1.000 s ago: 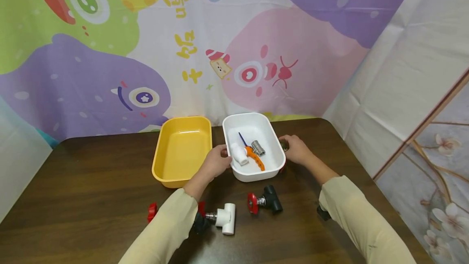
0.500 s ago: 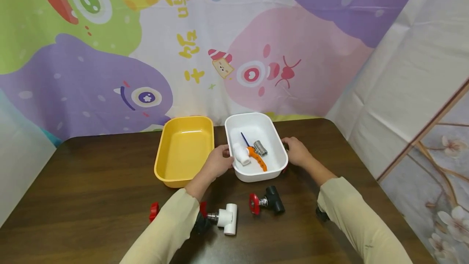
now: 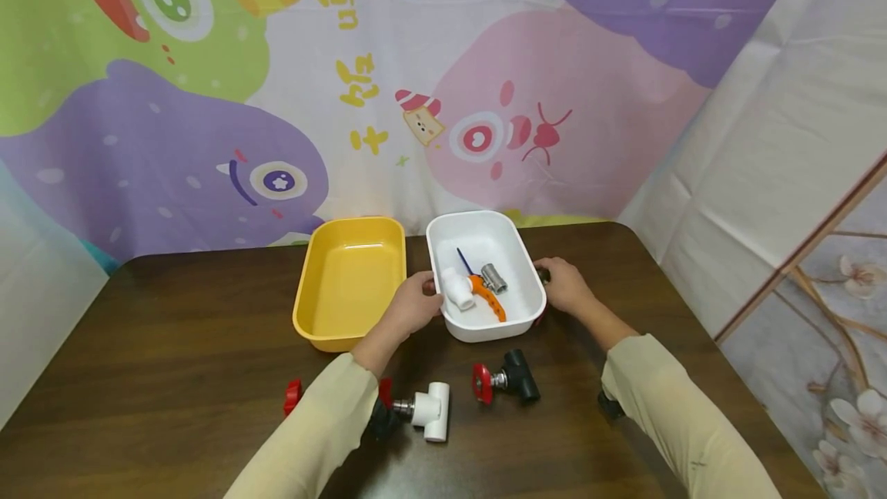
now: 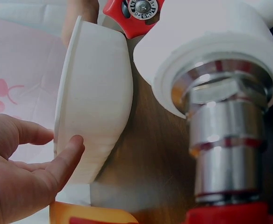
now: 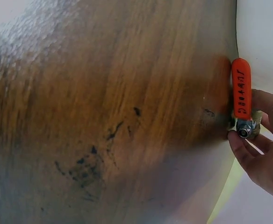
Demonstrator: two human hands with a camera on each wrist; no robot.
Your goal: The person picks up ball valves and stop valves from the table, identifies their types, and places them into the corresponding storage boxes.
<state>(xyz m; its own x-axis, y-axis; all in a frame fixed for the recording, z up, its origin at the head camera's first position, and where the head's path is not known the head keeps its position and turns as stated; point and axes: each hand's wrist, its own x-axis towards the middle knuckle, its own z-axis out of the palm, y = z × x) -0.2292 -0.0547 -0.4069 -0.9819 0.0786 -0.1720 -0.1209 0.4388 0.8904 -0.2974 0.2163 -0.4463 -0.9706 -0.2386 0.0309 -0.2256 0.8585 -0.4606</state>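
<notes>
The white tray stands on the dark wooden table, just right of the yellow tray, with a hand at each side. The left hand rests against its left wall, fingers fairly straight and thumb at the rim, as the left wrist view shows; it clasps nothing fully. The right hand lies at the tray's right wall, where the right wrist view shows its curled fingers pinching a small valve with a red-orange lever handle, though the valve body is mostly hidden.

Inside the white tray lie 3 parts: a white plastic fitting, an orange-handled valve and a metal coupling.

In front of the tray, nearer the person, sit 2 stop valves with red handwheels: a black one and a white tee-bodied one.
</notes>
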